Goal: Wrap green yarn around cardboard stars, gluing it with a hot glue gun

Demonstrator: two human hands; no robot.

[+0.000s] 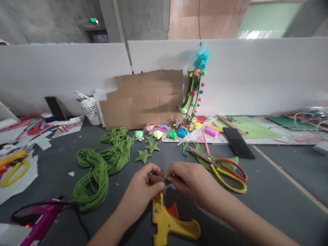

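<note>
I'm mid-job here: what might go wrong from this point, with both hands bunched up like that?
1. The left hand grips a small brown piece right by the front end of the yellow glue gun; if that end is hot, which I can't tell, fingers might get burned.
2. The scissors lie close by on the right hand side; a sideways sweep of that arm could knock them.

Toward the tabletop's [271, 198] near edge, a yellow plastic glue gun [160, 218] is placed right of looped green yarn [116, 155].
</note>
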